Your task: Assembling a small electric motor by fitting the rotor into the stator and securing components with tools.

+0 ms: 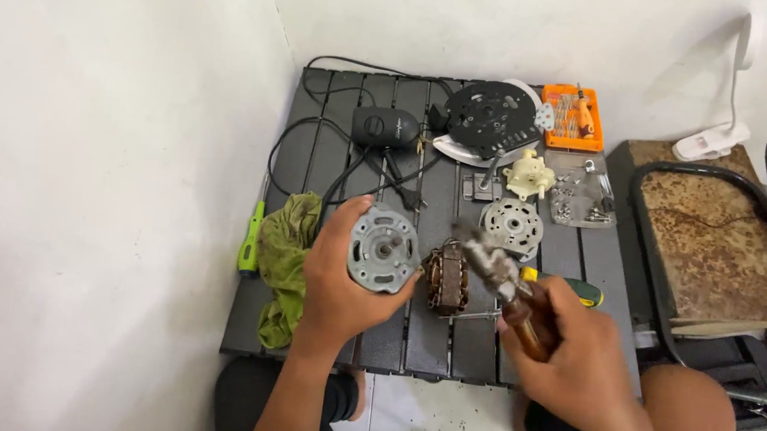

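Low in the frame, the left hand (341, 281) wraps its fingers around a grey motor end cover (383, 248), held up at centre. The right hand (566, 352) grips a wooden-handled hammer (503, 277), head pointing upper left. Between them, on the dark slatted tabletop (391, 336), lies a copper-wound stator (447, 278). Farther up sit a green rag (286, 253), a black fan base (385, 127) and an orange screwdriver kit (573, 117).
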